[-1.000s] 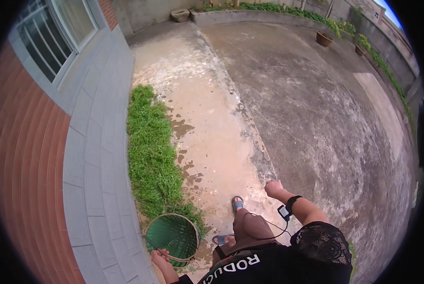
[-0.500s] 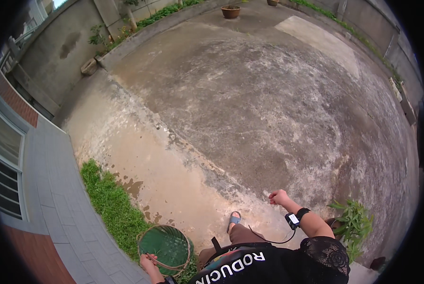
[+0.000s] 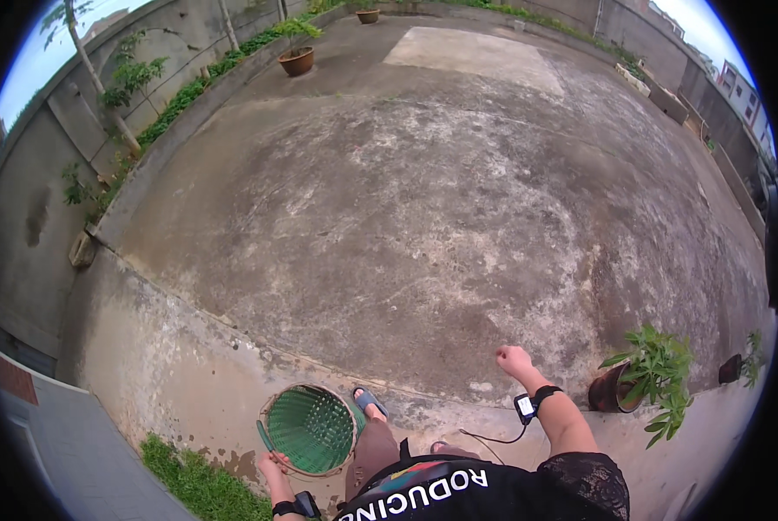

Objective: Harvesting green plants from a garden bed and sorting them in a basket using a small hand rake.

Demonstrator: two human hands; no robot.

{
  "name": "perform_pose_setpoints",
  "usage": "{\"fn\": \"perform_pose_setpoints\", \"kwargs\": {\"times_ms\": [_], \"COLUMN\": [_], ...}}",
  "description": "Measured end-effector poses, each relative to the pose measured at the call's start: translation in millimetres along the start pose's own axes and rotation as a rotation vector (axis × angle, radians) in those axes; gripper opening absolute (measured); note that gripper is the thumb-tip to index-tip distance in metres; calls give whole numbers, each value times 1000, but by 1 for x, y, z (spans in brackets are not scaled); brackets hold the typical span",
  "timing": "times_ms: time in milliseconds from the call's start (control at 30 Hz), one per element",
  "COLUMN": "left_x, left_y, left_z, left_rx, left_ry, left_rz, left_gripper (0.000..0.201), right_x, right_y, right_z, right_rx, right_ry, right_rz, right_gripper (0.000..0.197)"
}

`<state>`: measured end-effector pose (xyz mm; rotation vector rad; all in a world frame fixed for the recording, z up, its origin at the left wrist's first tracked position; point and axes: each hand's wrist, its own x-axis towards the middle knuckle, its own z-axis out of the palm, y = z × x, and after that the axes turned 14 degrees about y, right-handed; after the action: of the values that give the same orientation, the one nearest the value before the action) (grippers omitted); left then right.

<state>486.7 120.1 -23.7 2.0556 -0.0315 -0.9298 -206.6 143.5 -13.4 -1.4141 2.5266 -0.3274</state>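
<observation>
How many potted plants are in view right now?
4: a leafy one right of your right hand, a smaller one farther right, one in a brown pot toward the upper left, another at the top edge. Others may be hidden.

- The left hand (image 3: 274, 462) is small at the rim of the round green woven basket (image 3: 309, 432); its exact finger placement cannot be made out.
- The basket's outer wall and underside are mostly hidden.
- The curled right hand (image 3: 515, 358) hides its palm from view.
- The black short-sleeved top (image 3: 502, 493) runs off the lower edge.
- Clothing covers most of the person's right foot (image 3: 439, 446).
- Bright green cut grass (image 3: 193, 480) is cropped below.
- Broad green leaves (image 3: 653, 369) cover part of a round reddish-brown pot (image 3: 611, 391).
- The distant pale building (image 3: 740, 91) is too small for detail and cut by the dark lens rim.
</observation>
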Motion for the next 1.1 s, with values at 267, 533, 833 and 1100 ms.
{"fn": "perform_pose_setpoints", "kwargs": {"times_ms": [267, 533, 833, 1100], "left_x": [76, 85, 83, 30], "left_y": [138, 213, 261, 304], "left_z": [205, 387, 584, 807], "left_rx": [114, 110, 186, 180], "left_ry": [-137, -82, 125, -28], "left_rz": [15, 63, 173, 179], "left_gripper": [18, 15, 17, 15], "right_x": [-24, -77, 208, 664], "right_y": [9, 72, 126, 70], "right_z": [7, 102, 178, 70], "right_rx": [346, 85, 211, 622], "right_ry": [-160, -321, -546, 59], "right_rz": [545, 853, 776, 460], "right_gripper": [12, 20, 30, 27]}}
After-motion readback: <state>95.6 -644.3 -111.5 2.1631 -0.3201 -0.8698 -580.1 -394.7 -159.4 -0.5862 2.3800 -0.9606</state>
